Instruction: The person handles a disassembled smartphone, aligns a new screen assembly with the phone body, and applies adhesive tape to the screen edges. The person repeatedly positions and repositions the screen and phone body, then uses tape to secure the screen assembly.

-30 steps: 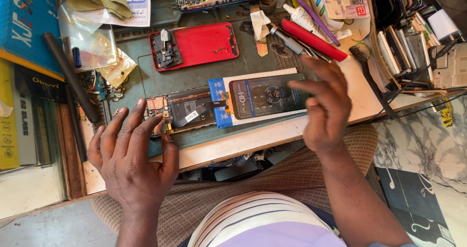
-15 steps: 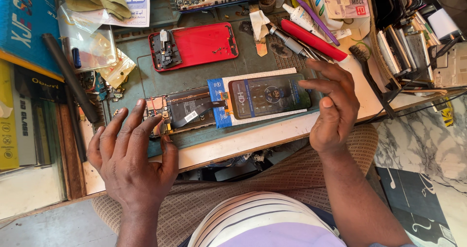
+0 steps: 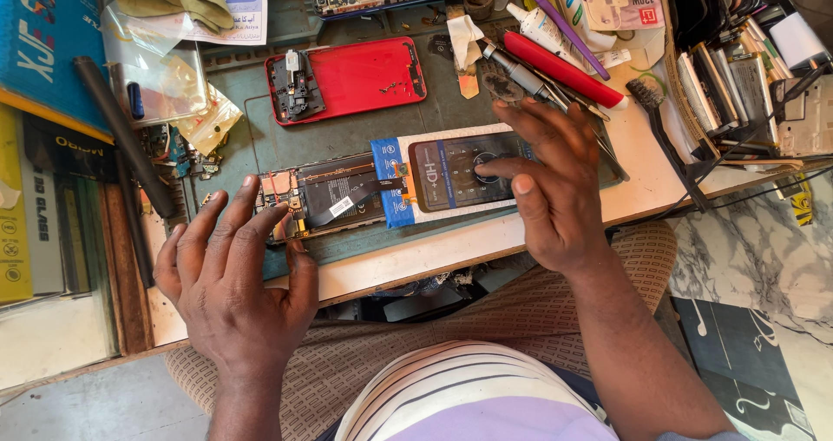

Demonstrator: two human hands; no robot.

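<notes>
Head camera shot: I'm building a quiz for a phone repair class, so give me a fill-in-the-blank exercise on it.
1. The right hand touches the lit phone ____.
2. The left hand rests at the end of the opened phone body, on the green ____.
3. The detached back cover is coloured ____.

Missing words: screen; mat; red

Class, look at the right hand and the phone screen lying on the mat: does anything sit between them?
Nothing visible does. The right hand already rests on the phone screen, its fingertips touching the dark glass. The left hand lies beside the opened phone body.
</notes>
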